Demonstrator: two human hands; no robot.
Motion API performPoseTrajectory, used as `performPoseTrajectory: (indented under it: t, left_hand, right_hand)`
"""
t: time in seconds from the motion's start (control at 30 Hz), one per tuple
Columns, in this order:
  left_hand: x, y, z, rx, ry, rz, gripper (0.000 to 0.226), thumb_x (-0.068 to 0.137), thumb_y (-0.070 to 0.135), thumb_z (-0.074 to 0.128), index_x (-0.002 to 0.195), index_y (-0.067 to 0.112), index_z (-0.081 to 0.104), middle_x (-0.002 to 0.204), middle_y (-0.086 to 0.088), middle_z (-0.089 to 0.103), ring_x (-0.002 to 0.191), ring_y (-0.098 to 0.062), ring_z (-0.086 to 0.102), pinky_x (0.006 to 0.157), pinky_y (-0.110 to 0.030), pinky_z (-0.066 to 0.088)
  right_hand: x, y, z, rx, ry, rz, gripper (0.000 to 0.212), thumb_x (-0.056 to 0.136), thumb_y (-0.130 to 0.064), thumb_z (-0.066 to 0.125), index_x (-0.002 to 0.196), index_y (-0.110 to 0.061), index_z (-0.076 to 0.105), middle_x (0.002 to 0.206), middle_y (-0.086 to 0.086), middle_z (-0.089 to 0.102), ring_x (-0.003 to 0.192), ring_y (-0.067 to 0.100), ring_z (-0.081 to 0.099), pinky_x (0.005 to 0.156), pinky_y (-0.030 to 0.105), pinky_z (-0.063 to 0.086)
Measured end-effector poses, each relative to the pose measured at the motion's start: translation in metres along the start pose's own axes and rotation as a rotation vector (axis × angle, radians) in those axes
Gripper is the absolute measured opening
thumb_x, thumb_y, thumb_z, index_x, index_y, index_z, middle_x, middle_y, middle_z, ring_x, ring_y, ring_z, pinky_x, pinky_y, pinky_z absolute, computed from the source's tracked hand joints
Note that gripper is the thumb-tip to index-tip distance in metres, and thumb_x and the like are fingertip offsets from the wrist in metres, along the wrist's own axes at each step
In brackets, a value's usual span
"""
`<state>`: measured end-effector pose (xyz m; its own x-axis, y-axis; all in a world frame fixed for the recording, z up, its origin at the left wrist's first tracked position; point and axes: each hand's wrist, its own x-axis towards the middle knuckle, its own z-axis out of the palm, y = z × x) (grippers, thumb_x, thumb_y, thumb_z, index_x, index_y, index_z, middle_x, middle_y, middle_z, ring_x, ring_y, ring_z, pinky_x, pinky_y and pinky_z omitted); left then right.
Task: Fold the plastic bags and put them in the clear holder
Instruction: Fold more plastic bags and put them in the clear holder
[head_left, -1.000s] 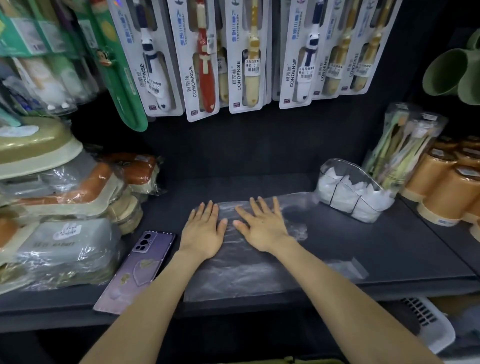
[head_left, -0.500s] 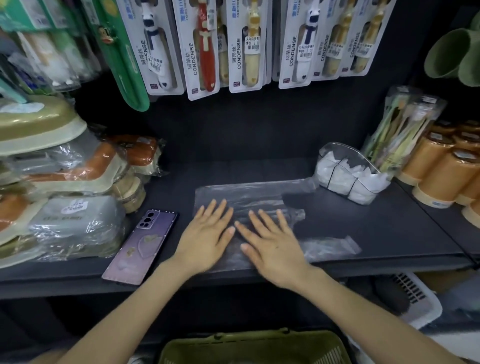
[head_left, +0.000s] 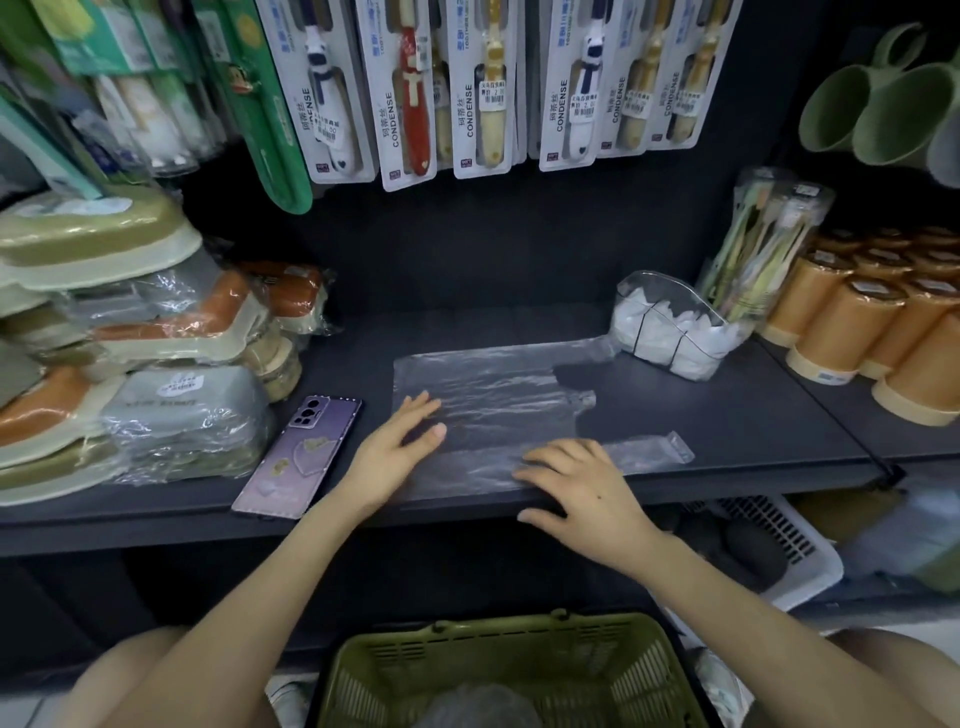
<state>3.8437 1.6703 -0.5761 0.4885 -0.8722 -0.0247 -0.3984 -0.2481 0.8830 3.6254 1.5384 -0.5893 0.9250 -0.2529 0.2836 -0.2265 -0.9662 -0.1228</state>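
A clear plastic bag (head_left: 498, 395) lies spread flat on the dark shelf (head_left: 727, 415), its handles pointing right. My left hand (head_left: 400, 447) rests flat on the bag's left part with fingers straight. My right hand (head_left: 576, 483) lies on the bag's near edge at the shelf's front lip, fingers slightly bent; whether they pinch the film I cannot tell. The clear holder (head_left: 670, 322) stands at the back right of the bag, with several white folded bags inside.
A purple phone (head_left: 298, 457) lies left of my left hand. Wrapped soap dishes (head_left: 156, 353) are stacked at the left, orange cups (head_left: 872, 322) at the right. Toothbrush packs (head_left: 467, 88) hang above. A green basket (head_left: 509, 670) with crumpled plastic sits below.
Both hands have slid back along the bag toward the shelf's front edge. The right hand has moved further right and nearer, and the view has tilted down, showing the basket.
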Motion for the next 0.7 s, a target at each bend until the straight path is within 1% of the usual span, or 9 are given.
performPoseTrajectory:
  t: [0.07, 0.13, 0.2, 0.27, 0.37, 0.43, 0.5, 0.6, 0.7]
  left_hand:
    - [-0.012, 0.0, -0.006, -0.105, 0.036, 0.045, 0.028, 0.091, 0.031, 0.065, 0.118, 0.029, 0.063, 0.14, 0.007, 0.052, 0.137, -0.001, 0.035, 0.116, -0.026, 0.025]
    - [-0.027, -0.003, -0.011, -0.023, -0.005, 0.115, 0.033, 0.08, 0.048, 0.066, 0.107, 0.03, 0.069, 0.126, 0.009, 0.063, 0.126, 0.002, 0.047, 0.111, -0.024, 0.033]
    - [-0.044, -0.005, -0.014, 0.036, -0.061, 0.175, 0.048, 0.072, 0.067, 0.063, 0.103, 0.031, 0.071, 0.117, 0.013, 0.067, 0.12, 0.003, 0.053, 0.107, -0.021, 0.037]
    - [-0.057, -0.005, -0.015, -0.036, -0.083, 0.184, 0.06, 0.07, 0.076, 0.059, 0.102, 0.027, 0.073, 0.112, 0.012, 0.07, 0.118, 0.0, 0.056, 0.102, -0.017, 0.039]
    - [-0.068, -0.002, -0.018, -0.274, -0.083, 0.153, 0.062, 0.073, 0.075, 0.056, 0.098, 0.023, 0.077, 0.11, 0.005, 0.072, 0.112, -0.008, 0.062, 0.095, -0.013, 0.041]
    - [-0.071, 0.003, -0.018, -0.382, -0.089, 0.115, 0.058, 0.073, 0.078, 0.054, 0.096, 0.031, 0.078, 0.108, 0.005, 0.073, 0.109, -0.009, 0.064, 0.091, -0.013, 0.043]
    - [-0.072, 0.008, -0.017, -0.443, -0.081, 0.106, 0.059, 0.064, 0.085, 0.056, 0.095, 0.039, 0.076, 0.104, 0.009, 0.073, 0.104, -0.006, 0.065, 0.087, -0.013, 0.046]
    - [-0.069, 0.013, -0.015, -0.409, -0.047, 0.123, 0.064, 0.063, 0.079, 0.063, 0.102, 0.03, 0.074, 0.106, 0.007, 0.073, 0.103, -0.006, 0.065, 0.088, -0.016, 0.045]
    - [-0.057, 0.015, -0.01, -0.287, 0.056, 0.083, 0.054, 0.069, 0.063, 0.069, 0.105, 0.022, 0.064, 0.091, 0.006, 0.074, 0.088, -0.004, 0.065, 0.084, -0.02, 0.044]
  right_hand:
    - [0.001, -0.005, 0.002, 0.01, 0.077, 0.001, 0.027, 0.072, -0.04, 0.078, 0.092, -0.022, 0.072, 0.097, -0.006, 0.067, 0.093, 0.016, 0.056, 0.084, 0.028, 0.031]
    - [0.0, -0.011, -0.001, -0.003, 0.165, -0.017, 0.012, 0.076, -0.033, 0.072, 0.079, -0.022, 0.071, 0.085, -0.009, 0.066, 0.084, 0.013, 0.051, 0.078, 0.026, 0.029]
    - [-0.004, -0.016, -0.005, 0.021, 0.22, -0.01, 0.016, 0.082, -0.03, 0.062, 0.07, -0.022, 0.07, 0.075, -0.011, 0.066, 0.076, 0.013, 0.054, 0.074, 0.026, 0.03]
    - [-0.01, -0.022, -0.014, 0.104, 0.215, 0.061, 0.023, 0.085, -0.034, 0.055, 0.07, -0.024, 0.069, 0.071, -0.013, 0.066, 0.07, 0.011, 0.057, 0.073, 0.026, 0.034]
    - [-0.014, -0.032, -0.038, 0.31, 0.116, 0.277, 0.02, 0.089, -0.036, 0.059, 0.079, -0.025, 0.072, 0.075, -0.013, 0.069, 0.072, 0.004, 0.061, 0.075, 0.024, 0.044]
    - [-0.012, -0.032, -0.055, 0.488, -0.033, 0.391, 0.012, 0.09, -0.028, 0.065, 0.081, -0.025, 0.072, 0.076, -0.015, 0.068, 0.075, -0.001, 0.062, 0.074, 0.018, 0.047]
    - [-0.004, -0.028, -0.068, 0.615, -0.133, 0.425, 0.013, 0.09, -0.022, 0.066, 0.078, -0.025, 0.072, 0.072, -0.018, 0.068, 0.073, -0.006, 0.063, 0.073, 0.015, 0.048]
    - [0.013, -0.017, -0.08, 0.708, -0.231, 0.465, 0.014, 0.09, -0.015, 0.066, 0.08, -0.011, 0.075, 0.066, -0.024, 0.065, 0.064, -0.016, 0.059, 0.067, 0.003, 0.043]
    - [0.035, -0.004, -0.085, 0.664, -0.299, 0.466, 0.025, 0.092, -0.017, 0.063, 0.07, -0.005, 0.068, 0.049, -0.021, 0.058, 0.05, -0.006, 0.051, 0.06, 0.012, 0.042]
